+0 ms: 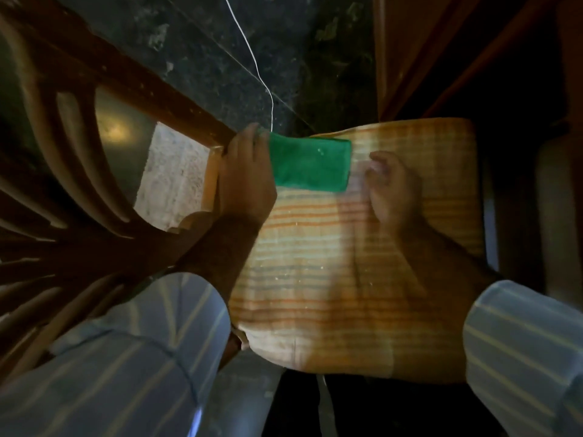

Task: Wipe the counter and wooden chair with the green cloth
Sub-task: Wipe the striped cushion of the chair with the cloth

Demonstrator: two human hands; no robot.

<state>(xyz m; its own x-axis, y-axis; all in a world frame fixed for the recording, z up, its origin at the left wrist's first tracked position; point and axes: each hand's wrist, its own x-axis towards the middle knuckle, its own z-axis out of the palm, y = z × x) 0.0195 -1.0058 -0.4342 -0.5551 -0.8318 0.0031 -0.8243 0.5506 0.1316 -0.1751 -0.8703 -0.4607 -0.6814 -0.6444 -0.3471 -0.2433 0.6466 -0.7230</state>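
Observation:
A folded green cloth (310, 165) lies flat on the far part of an orange striped seat cushion (347, 263). My left hand (246, 178) holds the cloth's left end, right beside the corner of the wooden chair frame (126, 86). My right hand (392, 187) rests on the cushion just right of the cloth, fingers curled and apart from it, holding nothing. The chair's curved wooden slats (47, 197) fill the left side of the view.
Dark speckled stone floor (220, 52) lies beyond the chair, with a thin white cord (252, 55) running across it to the cloth. Reddish wooden furniture (457, 42) stands at the upper right. The scene is dim and slightly blurred.

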